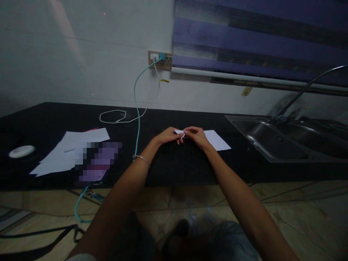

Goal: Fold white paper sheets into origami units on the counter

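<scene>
both hands, left hand (169, 136) and right hand (196, 136), pinch small folded paper (179, 132); fold mostly hidden by fingers.

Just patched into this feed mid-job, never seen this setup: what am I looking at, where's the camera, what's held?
No machine here: a person works with two bare hands. The one picture comes from a camera on their head, looking forward and down. The left hand and right hand pinch a small piece of white paper between them above a black counter. A white sheet lies just beyond the right hand. Further left lie a stack of papers and a round white object; a teal cable and a white cable run up to a wall socket. A steel sink sits at the right.
</scene>
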The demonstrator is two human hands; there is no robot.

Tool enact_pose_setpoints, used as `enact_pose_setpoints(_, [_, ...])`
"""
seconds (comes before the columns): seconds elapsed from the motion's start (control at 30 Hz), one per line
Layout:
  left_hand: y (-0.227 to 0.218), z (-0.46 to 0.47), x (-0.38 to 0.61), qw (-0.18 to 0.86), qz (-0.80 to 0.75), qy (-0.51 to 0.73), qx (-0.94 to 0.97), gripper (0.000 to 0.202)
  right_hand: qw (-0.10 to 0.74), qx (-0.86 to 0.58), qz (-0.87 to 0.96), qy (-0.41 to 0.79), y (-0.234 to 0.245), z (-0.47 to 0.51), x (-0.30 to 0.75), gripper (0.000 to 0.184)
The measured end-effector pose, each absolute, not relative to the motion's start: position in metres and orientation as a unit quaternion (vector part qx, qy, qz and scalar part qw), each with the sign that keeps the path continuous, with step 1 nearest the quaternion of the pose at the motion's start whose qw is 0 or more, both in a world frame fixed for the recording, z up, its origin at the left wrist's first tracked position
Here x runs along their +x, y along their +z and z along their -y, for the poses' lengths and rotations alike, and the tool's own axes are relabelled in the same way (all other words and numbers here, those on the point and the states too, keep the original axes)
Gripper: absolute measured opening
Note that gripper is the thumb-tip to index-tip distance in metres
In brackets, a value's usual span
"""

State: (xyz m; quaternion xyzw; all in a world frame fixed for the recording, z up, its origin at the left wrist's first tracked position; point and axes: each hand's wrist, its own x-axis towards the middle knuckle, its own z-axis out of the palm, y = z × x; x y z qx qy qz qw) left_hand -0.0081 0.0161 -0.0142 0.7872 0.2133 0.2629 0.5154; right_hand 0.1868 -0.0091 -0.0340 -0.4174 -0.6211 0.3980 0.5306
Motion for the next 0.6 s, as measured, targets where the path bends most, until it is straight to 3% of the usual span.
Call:
enact_pose_setpoints(0.4, [-0.0108, -0.0146, -0.0100, 0.522, -0.226, 0.275, 0.775, 0.043, 0.531, -0.384, 0.570, 0.496, -0.0296, 0.0148, 0.1860, 0.035])
enact_pose_setpoints(0.6, [-0.0085, -0.0127, -0.0126, 0.539, -0.204, 0.266, 0.773, 0.044, 0.530, -0.363, 0.545, 0.538, -0.0237, 0.0179, 0.1839, 0.025])
